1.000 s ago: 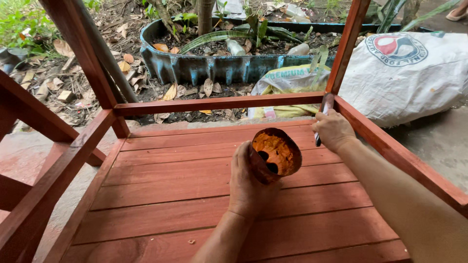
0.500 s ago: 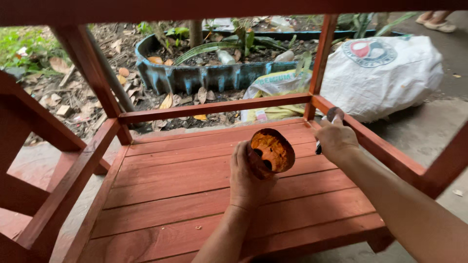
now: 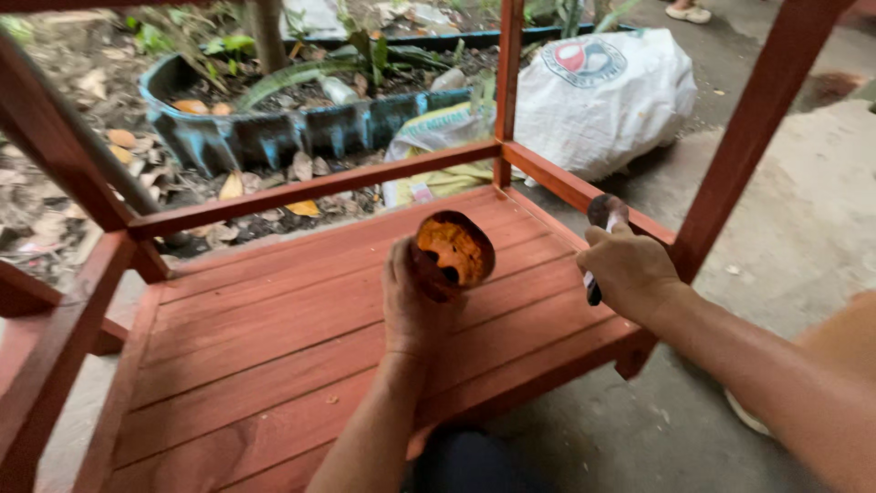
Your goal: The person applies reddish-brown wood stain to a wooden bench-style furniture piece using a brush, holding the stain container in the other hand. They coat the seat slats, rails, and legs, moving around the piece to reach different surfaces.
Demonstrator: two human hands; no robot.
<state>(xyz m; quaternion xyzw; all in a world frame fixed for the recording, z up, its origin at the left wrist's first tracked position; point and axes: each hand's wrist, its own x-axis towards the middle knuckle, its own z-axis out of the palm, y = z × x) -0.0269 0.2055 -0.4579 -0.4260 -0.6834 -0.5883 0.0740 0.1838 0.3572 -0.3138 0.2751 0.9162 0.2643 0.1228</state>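
Observation:
My left hand (image 3: pixel 412 306) holds a small round can of orange-brown stain (image 3: pixel 453 254) above the slatted red-brown wooden shelf (image 3: pixel 274 347). My right hand (image 3: pixel 630 269) is closed around a paintbrush (image 3: pixel 604 219), whose dark tip rests against the right side rail (image 3: pixel 570 190) of the wooden frame. Part of the brush handle shows below the fist. An upright red post (image 3: pixel 753 128) stands just right of the brush hand.
Behind the frame lie a blue trough planter with plants (image 3: pixel 274 128), a full white sack (image 3: pixel 607 91) and a yellow-green bag (image 3: pixel 438 155). Dry leaves cover the soil at the left. Concrete floor (image 3: pixel 803 237) runs along the right. Someone's foot (image 3: pixel 686 11) shows at the top.
The view has shifted right and closer. My right hand with the brush has slid down along the right side rail, away from the corner post. The can stays in my left hand.

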